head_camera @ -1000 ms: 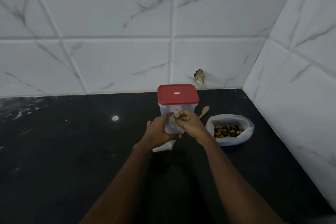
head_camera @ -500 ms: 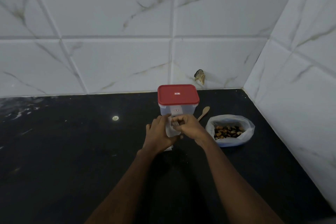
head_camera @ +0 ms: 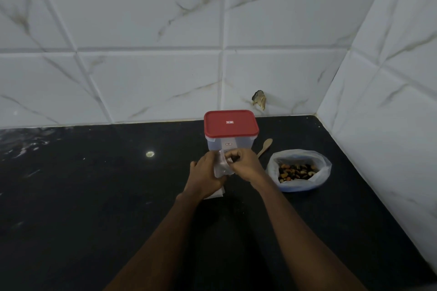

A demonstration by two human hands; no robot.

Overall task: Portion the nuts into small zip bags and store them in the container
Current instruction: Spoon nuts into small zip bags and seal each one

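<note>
Small zip bag [head_camera: 221, 169] — thin, clear, crinkly — is held upright, long side up-down, at 6 o'clock of the red-lidded container [head_camera: 231, 125] | its top is pinched tight by left hand [head_camera: 205, 173] and right hand [head_camera: 246, 165]

**Colours around your hands**

Between your fingers [head_camera: 237, 155] the zip bag [head_camera: 221, 169] is clear. Beyond them, the container [head_camera: 230, 144] has a red lid [head_camera: 231, 124]. To their right, brown, orange and dark nuts [head_camera: 296, 172] in a whitish bag [head_camera: 301, 186]. Beneath, black countertop [head_camera: 94, 196]; behind, white tiles [head_camera: 142, 19] veined grey-brown.

Left hand [head_camera: 206, 176], right hand [head_camera: 246, 165], forearms apparently bare
</note>
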